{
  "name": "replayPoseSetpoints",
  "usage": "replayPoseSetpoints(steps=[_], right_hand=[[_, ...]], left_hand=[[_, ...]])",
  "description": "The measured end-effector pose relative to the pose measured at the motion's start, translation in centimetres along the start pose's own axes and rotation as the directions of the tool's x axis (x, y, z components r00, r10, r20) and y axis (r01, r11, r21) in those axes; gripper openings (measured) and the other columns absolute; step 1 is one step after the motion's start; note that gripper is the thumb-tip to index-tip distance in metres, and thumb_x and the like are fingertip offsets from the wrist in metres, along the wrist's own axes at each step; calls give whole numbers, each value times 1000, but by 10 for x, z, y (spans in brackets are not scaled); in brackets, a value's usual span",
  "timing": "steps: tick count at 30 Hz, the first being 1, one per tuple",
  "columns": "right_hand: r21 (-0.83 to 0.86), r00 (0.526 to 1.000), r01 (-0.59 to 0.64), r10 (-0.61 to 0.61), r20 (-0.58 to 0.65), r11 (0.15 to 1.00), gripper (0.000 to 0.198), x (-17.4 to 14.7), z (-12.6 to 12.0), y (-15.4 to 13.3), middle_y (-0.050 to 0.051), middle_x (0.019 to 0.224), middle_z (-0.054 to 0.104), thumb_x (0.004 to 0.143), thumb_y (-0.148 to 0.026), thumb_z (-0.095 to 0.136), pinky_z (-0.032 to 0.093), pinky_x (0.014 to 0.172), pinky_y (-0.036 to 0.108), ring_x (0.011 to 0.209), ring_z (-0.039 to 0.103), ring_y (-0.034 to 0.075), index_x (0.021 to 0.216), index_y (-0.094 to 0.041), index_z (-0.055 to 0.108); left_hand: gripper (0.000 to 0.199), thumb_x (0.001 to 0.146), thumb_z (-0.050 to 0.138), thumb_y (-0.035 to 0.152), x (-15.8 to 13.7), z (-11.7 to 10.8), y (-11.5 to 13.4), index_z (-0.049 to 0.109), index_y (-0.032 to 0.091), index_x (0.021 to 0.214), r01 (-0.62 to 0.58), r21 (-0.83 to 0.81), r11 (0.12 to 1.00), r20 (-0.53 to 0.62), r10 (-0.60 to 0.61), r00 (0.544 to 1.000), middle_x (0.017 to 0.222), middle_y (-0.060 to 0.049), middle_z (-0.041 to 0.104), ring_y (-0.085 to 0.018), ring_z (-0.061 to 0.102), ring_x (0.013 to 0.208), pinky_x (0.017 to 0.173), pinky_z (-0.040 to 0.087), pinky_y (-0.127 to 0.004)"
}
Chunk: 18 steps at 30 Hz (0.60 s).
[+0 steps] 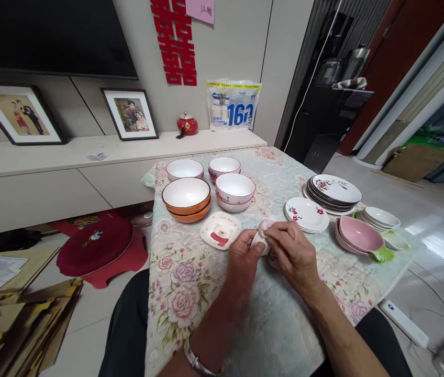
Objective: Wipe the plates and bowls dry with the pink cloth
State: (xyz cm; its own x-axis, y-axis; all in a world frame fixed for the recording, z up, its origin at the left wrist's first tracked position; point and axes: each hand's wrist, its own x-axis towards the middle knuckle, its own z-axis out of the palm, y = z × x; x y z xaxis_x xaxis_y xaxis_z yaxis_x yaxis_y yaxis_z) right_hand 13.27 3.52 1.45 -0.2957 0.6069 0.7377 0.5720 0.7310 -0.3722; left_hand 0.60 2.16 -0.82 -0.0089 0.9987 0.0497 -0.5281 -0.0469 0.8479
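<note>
- One flower-patterned counter (190,324) before me carries the dishes.
- One clear bag (233,104) behind it reads "160" and contains cups.
- Four bowl stacks; the orange bowls (186,201) number two, nested.
- Two round plate stacks (332,191), layers too tight for me to count.
- Two pink bowls (357,235), one inside the other.
- My left hand (243,256) grips a small white object (260,245); my right hand (295,251) pinches pale cloth (267,225) against it.
- One bear dish (222,230), just left of that object.
</note>
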Motion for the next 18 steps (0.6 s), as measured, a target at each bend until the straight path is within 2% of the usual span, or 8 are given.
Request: replayPoseSetpoints(steps=[3,5,8,10,12,15,18], right_hand=[[50,999,19,-21,28,999,20,-1,1,2,7,91,63,93,-12,56,51,73,33,84,59,18,101,-21,72],[54,995,-77,80,-58,996,18,-3,1,12,6,91,63,93,-15,58,51,73,33,84,60,18,99,-22,73],[70,947,-248,257,-191,966,15,-3,1,26,5,91,65,93,-21,58,52,75,34,85,63,19,97,-22,73],[71,932,-285,294,-214,956,15,-3,0,28,5,90,66,93,-23,58,53,76,34,85,64,19,97,-23,73],[59,947,-252,258,-190,966,16,-2,1,22,6,91,65,93,-22,57,53,76,34,85,64,19,98,-23,73],[67,983,-139,146,-109,988,19,-2,3,8,7,92,64,93,-19,56,53,73,33,84,64,18,100,-23,73],[110,996,-75,80,-36,991,19,-3,3,8,7,90,65,93,-17,55,53,70,32,83,64,18,98,-24,73]], left_hand=[[15,75,69,22,0,-1,0,66,16,88,-7,29,1000,11,7,1000,81,1,67,-15,56,78,76,43,-27],[17,75,69,23,0,-2,0,67,16,91,11,65,998,3,-12,1000,81,0,67,-15,56,76,75,43,-27],[23,75,69,24,-1,-2,0,68,15,96,49,111,993,-8,-48,999,83,-1,70,-16,58,76,74,44,-27],[24,75,69,25,-1,-2,-1,68,15,97,54,111,992,2,-55,998,83,-2,71,-16,59,76,74,45,-27],[24,75,70,25,-1,-1,-1,69,15,96,34,80,996,8,-35,999,81,-2,71,-16,60,76,74,45,-28],[22,76,70,24,0,-1,-3,69,16,96,-10,8,1000,-11,10,1000,86,-2,72,-16,61,80,79,46,-29],[21,77,69,23,1,-1,-5,69,17,98,-22,-41,999,-62,19,998,91,-2,73,-18,63,88,84,46,-30]])
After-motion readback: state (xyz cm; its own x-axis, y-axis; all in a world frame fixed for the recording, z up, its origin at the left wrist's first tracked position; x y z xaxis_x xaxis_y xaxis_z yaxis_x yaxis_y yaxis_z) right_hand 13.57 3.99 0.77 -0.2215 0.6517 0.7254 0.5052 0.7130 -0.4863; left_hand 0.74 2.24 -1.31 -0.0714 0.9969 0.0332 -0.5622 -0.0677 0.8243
